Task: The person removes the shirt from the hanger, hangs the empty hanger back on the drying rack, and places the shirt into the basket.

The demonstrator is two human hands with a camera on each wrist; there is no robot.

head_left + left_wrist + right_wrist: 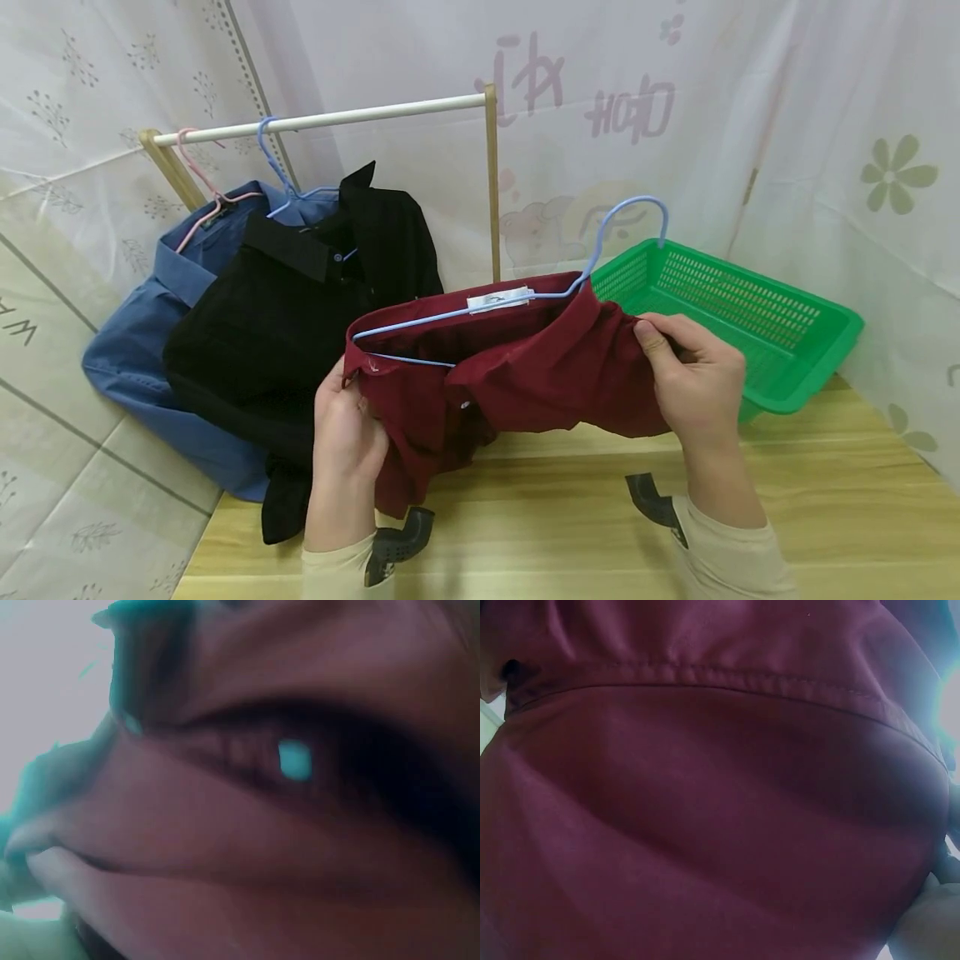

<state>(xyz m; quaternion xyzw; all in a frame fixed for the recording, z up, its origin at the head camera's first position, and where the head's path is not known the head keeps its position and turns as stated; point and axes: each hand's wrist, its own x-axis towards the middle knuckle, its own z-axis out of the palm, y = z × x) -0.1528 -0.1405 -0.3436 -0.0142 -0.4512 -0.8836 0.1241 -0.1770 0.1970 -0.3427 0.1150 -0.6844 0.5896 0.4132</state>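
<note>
Garment-hanging is apparently proceeding: the left hand [348,433] is grasping one edge of a dark-red, collared fabric shirt [555,367]; a thin, hooked, light-blue hanger [551,295] is lying inside the collar; the right hand [699,375] is pinching the opposite side between its fingers, that shoulder seemingly needing seating next.

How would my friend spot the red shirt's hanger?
Find the clothes rack, then the dark red shirt held nearby. The blue hanger lies in its collar. Its hook is off the rail, while the pink hanger and the other blue one hook over it.
</note>
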